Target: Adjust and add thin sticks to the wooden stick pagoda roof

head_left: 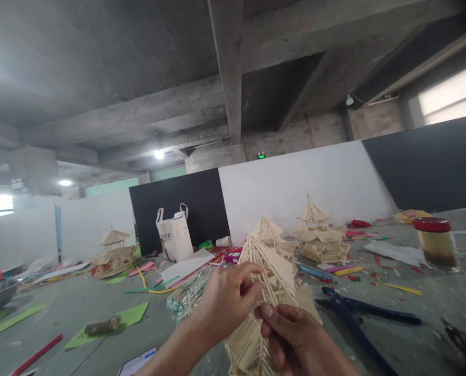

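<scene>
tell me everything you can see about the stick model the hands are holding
The stick model is a pale tower, seemingly of thin wooden sticks laid side by side into sloped, tiered roofs that rise to a point. It is held up above the grey table, tilted. The left hand pinches its middle from the left; the right hand grips the lower part, hiding its base.

White paper bag (174, 236) bears dark printed characters, too small to read.

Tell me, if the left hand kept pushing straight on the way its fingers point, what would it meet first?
The left hand points right, and its fingertips are already on the pale wooden stick pagoda model, so that comes first. Beyond it, probably the right hand, though depth is hard to judge.
</scene>
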A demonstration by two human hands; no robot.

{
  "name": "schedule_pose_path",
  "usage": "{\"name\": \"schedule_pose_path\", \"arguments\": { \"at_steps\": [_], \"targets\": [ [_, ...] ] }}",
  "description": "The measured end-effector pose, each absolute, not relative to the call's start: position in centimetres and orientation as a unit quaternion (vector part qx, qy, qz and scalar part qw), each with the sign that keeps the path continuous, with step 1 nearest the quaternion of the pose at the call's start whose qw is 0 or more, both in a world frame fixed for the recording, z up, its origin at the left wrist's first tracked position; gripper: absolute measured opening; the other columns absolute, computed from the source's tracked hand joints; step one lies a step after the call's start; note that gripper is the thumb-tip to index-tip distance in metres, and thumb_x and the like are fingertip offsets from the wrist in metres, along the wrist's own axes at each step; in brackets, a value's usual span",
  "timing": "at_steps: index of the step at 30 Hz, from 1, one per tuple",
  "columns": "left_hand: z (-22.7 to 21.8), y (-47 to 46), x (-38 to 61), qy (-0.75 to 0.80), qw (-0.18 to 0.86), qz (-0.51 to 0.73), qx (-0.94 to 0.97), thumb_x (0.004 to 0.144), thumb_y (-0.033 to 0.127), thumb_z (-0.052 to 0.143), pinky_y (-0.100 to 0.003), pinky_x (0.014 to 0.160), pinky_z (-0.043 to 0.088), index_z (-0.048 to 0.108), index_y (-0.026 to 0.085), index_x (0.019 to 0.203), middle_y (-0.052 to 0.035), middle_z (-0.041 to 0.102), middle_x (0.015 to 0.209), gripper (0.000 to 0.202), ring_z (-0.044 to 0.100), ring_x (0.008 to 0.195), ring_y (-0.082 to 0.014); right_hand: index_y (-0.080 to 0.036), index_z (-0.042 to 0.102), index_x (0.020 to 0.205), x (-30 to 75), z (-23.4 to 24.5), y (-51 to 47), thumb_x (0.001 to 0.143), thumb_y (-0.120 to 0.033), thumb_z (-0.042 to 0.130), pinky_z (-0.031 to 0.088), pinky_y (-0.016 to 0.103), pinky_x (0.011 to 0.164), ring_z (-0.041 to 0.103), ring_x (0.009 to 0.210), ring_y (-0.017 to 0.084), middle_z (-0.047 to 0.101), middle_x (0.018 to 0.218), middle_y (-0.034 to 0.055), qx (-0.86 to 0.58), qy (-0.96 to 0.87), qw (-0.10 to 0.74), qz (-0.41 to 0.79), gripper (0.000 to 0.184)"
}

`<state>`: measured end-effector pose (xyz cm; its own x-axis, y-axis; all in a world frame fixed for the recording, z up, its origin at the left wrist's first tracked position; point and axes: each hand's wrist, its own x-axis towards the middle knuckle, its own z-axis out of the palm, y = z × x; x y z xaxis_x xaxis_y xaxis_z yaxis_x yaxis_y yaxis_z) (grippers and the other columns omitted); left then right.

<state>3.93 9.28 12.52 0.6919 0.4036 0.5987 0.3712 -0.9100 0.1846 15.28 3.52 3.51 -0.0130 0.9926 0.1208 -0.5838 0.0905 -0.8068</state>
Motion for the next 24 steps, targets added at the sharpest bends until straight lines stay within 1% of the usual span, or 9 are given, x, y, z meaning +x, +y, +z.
{"name": "schedule_pose_path", "arguments": {
  "at_steps": [8,12,18,24],
  "targets": [
    [12.5,9.1,3.9,0.219,0.016,0.336,0.916,0.077,0.017,0.053,-0.02,0.048,0.028,0.064,0.024,0.094,0.0096,0.044,0.051,0.022,0.039,0.046,-0.007,-0.013,0.059,0.057,15.4,4.4,2.9,0.046,-0.051,0.082,0.035,0.013,0.026,0.045,0.024,0.007,0.055,0.033,-0.0003,-0.314,-0.35,0.623,0.625,0.046],
    [12.5,9.1,3.9,0.221,0.013,0.344,0.912,0.077,0.017,0.053,-0.02,0.049,0.029,0.063,0.023,0.096,0.0095,0.046,0.053,0.022,0.04,0.046,-0.007,-0.014,0.058,0.055,15.4,4.8,2.7,0.044,-0.052,0.082,0.034,0.013,0.025,0.047,0.024,0.008,0.055,0.033,0.0001,-0.309,-0.347,0.623,0.63,0.047],
    [12.3,9.0,4.2,0.228,0.011,0.348,0.909,0.077,0.018,0.052,-0.02,0.05,0.029,0.06,0.023,0.096,0.01,0.044,0.052,0.021,0.039,0.046,-0.0076,-0.013,0.059,0.055,15.6,4.9,2.6,0.042,-0.051,0.083,0.031,0.011,0.024,0.047,0.024,0.008,0.055,0.033,0.0003,-0.291,-0.331,0.633,0.636,0.047],
    [12.1,8.9,4.3,0.226,0.019,0.348,0.91,0.078,0.018,0.052,-0.021,0.05,0.03,0.058,0.021,0.095,0.0098,0.044,0.052,0.019,0.041,0.048,-0.0079,-0.015,0.057,0.053,15.6,5.3,2.2,0.039,-0.052,0.083,0.034,0.013,0.025,0.046,0.023,0.007,0.054,0.033,-0.0002,-0.299,-0.325,0.637,0.632,0.047]
  ]
}}
